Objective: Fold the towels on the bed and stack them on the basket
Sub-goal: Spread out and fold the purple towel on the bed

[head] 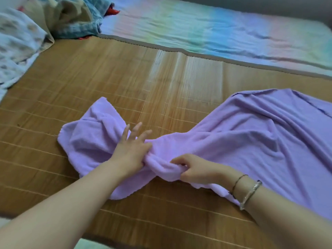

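Observation:
A large lilac towel (251, 133) lies crumpled across the bamboo mat (89, 83) on the bed, bunched and twisted in its middle. My left hand (131, 150) rests on the bunched part, thumb pinching a fold while the fingers spread over the cloth. Just to its right, my right hand (194, 168) grips the same twisted roll of towel near the front edge. The towel's left end (86, 137) lies in a loose heap; its right part spreads wide towards the frame's edge. No basket is in view.
A pile of cloth sits at the back left: a blue-green towel (86, 24), a beige piece (68, 13) and a white patterned blanket (16, 44). A pastel striped sheet (215, 29) covers the far side of the bed beyond the mat's border.

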